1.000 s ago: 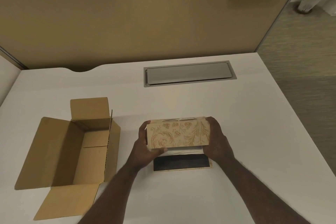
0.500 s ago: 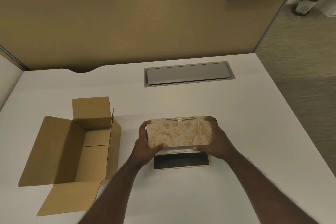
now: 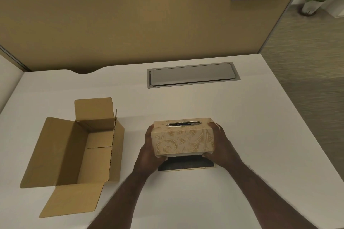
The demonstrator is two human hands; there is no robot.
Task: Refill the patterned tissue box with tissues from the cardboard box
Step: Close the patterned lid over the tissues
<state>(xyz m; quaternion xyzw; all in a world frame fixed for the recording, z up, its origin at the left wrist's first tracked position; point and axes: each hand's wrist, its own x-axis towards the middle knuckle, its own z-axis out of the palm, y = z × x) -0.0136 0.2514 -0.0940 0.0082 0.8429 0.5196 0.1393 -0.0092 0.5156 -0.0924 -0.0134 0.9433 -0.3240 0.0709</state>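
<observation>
Both hands (image 3: 149, 156) gripping patterned tissue box (image 3: 183, 140), open cardboard box (image 3: 74, 147) beside

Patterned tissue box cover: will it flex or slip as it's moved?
The patterned tissue box cover probably stays rigid; its walls look straight. The smooth sides might slip, so both hands, left hand and right hand, clamp its ends.

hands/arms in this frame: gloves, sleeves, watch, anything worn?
Nothing worn that shows. The left hand and right hand are bare: no gloves, and no rings visible on the fingers in view. Both forearms are bare all the way to the bottom edge of the frame, with no sleeve cuffs, watch or wristband. No markers, cables or tape on either arm.
</observation>
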